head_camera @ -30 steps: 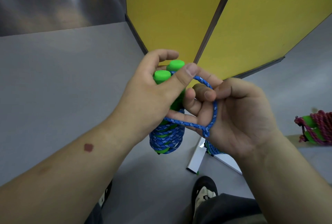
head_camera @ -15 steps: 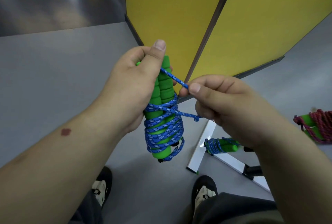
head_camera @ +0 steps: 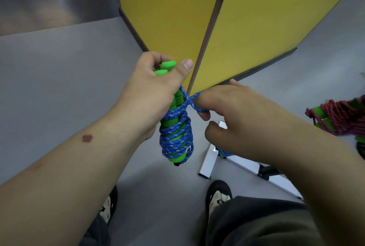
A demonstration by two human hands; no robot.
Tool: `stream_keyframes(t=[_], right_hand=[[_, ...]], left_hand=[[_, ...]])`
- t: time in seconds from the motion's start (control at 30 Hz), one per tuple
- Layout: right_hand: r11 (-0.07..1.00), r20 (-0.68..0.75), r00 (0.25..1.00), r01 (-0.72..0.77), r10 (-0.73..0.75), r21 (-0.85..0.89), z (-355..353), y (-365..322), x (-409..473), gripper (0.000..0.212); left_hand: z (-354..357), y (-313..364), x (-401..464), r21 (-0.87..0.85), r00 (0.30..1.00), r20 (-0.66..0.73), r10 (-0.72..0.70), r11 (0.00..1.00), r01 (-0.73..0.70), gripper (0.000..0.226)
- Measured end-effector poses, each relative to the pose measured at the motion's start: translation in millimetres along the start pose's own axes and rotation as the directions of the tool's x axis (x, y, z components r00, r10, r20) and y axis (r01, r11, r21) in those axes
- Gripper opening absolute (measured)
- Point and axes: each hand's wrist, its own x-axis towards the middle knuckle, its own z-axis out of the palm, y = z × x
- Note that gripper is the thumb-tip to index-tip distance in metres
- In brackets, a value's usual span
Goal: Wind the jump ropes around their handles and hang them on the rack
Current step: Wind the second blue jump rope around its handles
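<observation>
If tension on the blue rope [head_camera: 177,133] drops, its coils may loosen off the paired green handles [head_camera: 171,121], which the left hand [head_camera: 152,91] clamps upright above the floor, while the right hand [head_camera: 233,113] hooks its index finger through the free loop [head_camera: 197,103].

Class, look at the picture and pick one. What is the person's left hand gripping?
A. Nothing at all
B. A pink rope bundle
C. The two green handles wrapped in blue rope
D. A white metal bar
C: the left hand is closed around the tops of the green handles, which have the blue rope coiled around them, while the right hand pinches the rope's loose end.
</observation>
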Motion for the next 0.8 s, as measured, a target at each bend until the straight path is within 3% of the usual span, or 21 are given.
stream_keyframes(t=[0.23, 0.33, 0.43, 0.6, 0.8], right_hand=[[0.967, 0.042, 0.998, 0.055, -0.046, -0.248, 26.8, 38.3, -13.6, 0.032], [0.957, 0.093, 0.995, 0.072, -0.047, -0.28, 42.9, 68.5, -18.6, 0.04], [0.946, 0.163, 0.986, 0.071, -0.019, -0.317, 57.8, 99.9, -22.0, 0.045], [0.926, 0.202, 0.977, 0.132, -0.062, -0.354, 90.2, 151.1, -26.0, 0.043], [0.934, 0.148, 0.986, 0.124, -0.078, -0.335, 131.6, 203.1, -39.8, 0.032]], left_hand=[[36.6, -44.0, 8.6, -0.064, 0.986, 0.103, -0.131, 0.988, 0.138, 0.045], [57.2, -61.2, 19.5, -0.077, 0.94, 0.217, -0.265, 0.955, 0.287, 0.043], [80.2, -80.5, 35.0, 0.044, 0.873, 0.312, -0.375, 0.923, 0.381, 0.049], [117.6, -128.3, 51.7, 0.279, 0.884, 0.291, -0.364, 0.917, 0.286, 0.045], [162.0, -174.1, 55.9, 0.427, 0.916, 0.262, -0.304, 0.887, 0.173, 0.04]])
